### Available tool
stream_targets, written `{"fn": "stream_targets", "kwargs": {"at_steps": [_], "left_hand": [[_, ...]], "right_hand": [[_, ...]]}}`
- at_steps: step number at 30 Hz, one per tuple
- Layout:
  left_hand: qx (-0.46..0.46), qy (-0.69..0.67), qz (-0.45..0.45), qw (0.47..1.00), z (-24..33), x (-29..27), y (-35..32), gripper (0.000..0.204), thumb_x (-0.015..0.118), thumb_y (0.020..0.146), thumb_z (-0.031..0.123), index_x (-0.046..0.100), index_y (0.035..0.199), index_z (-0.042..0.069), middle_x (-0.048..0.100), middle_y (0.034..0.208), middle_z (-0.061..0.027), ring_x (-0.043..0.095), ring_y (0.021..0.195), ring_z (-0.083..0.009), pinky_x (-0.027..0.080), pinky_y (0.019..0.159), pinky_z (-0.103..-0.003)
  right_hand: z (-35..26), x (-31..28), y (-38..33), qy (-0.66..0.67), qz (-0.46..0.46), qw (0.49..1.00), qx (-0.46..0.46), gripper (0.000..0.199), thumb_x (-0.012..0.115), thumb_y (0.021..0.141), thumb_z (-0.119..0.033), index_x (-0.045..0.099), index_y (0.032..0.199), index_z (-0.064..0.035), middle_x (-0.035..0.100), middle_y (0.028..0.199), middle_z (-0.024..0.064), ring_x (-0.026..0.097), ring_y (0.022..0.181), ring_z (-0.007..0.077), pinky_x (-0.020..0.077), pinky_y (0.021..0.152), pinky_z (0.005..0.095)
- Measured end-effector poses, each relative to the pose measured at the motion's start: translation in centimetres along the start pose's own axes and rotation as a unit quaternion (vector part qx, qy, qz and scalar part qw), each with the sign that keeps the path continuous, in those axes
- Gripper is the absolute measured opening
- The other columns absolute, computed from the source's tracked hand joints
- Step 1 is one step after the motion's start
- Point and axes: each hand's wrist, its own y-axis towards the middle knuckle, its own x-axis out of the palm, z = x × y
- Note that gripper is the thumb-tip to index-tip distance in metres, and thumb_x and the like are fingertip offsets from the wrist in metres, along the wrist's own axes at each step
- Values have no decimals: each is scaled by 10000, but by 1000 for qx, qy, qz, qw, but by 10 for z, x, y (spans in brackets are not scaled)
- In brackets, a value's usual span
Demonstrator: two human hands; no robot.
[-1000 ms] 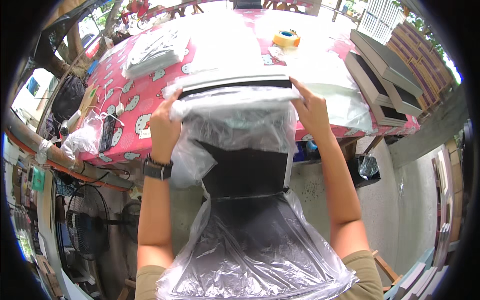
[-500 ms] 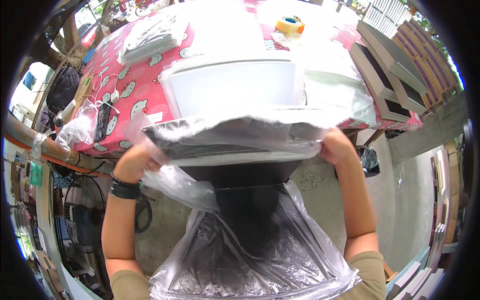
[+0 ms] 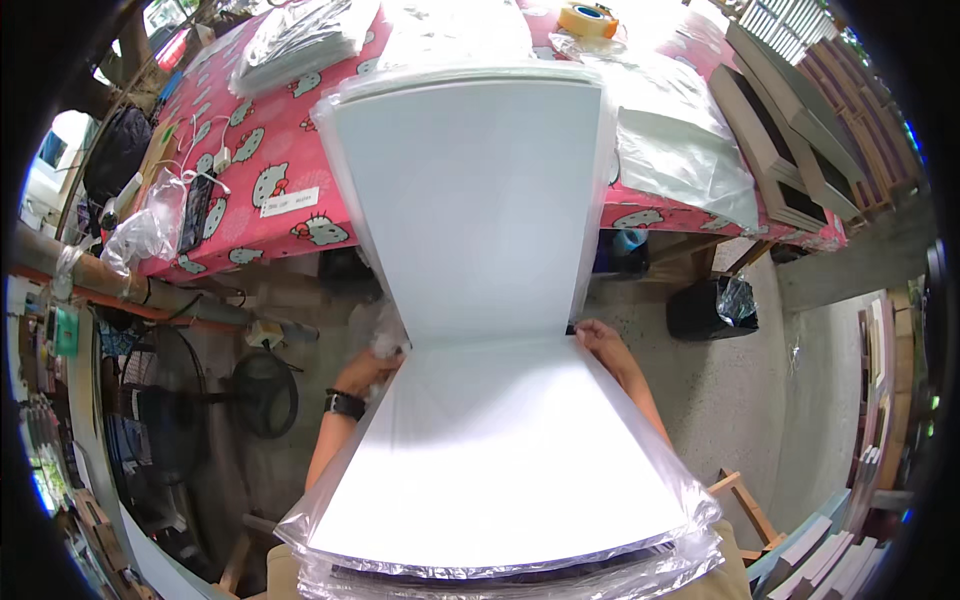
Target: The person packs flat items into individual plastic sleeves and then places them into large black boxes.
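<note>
A large white board (image 3: 500,450) lies flat across my lap, over a stack wrapped in clear plastic (image 3: 695,565). Dark edges show through that plastic at the near side. My left hand (image 3: 372,370) grips the board's far left corner, with crumpled clear film (image 3: 385,325) bunched beside it. At the far right corner my right hand (image 3: 602,345) is closed on the edge, next to a small dark bit. Just beyond, a second white panel (image 3: 470,200) in clear plastic rests on the table and reaches down to the lap board's far edge.
The table wears a pink patterned cloth (image 3: 325,232). On it are folded plastic bags (image 3: 305,45), clear film (image 3: 685,150), a yellow tape roll (image 3: 588,20), a phone (image 3: 195,212) and thick grey boards (image 3: 770,150). A fan (image 3: 265,395) stands left; a black bin (image 3: 712,305) is under the table.
The black-faced, film-covered piece I held raised in both hands is down, and a white face now covers my lap. Both hands have moved inward and lower, to the board's far corners.
</note>
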Motion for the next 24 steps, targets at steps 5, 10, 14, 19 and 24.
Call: {"fn": "stream_targets", "kwargs": {"at_steps": [5,10,14,19,24], "left_hand": [[288,201,240,905,-13,-29,29,270,663,653,163,577,867,24,585,705,-64,561,629,-203,436,555,-326],[414,198,535,709,129,-44,-77,233,516,771,98,554,992,35,595,856,-128,575,773,-209,449,703,-319],[537,118,602,579,207,-26,-148,228,583,788,157,566,971,21,596,845,-96,540,694,-116,404,573,-228],[579,-115,344,730,239,39,-163,244,562,817,144,530,1002,-13,502,692,-28,377,498,-33,290,444,-156],[464,-247,-99,845,231,90,-126,430,485,857,340,476,1107,-9,550,862,-85,478,649,-70,356,515,-168]], "right_hand": [[-52,6,5,-374,229,880,-183,192,621,756,-109,576,912,-7,595,768,32,500,639,83,393,575,200],[-172,120,-92,-106,-344,870,-338,498,550,799,-390,519,1114,-5,559,1044,162,503,1010,255,359,848,361],[-165,166,-106,-178,-706,651,-217,595,503,807,-441,426,1223,-22,379,1274,195,303,1212,345,263,968,430],[-61,114,-33,-580,-399,700,-124,546,357,870,-459,347,1287,-107,295,1347,119,214,1268,279,181,1035,371],[-118,148,-29,-670,-255,696,-31,355,509,829,-272,533,1085,-26,551,1078,116,501,1013,235,358,898,317]]}}
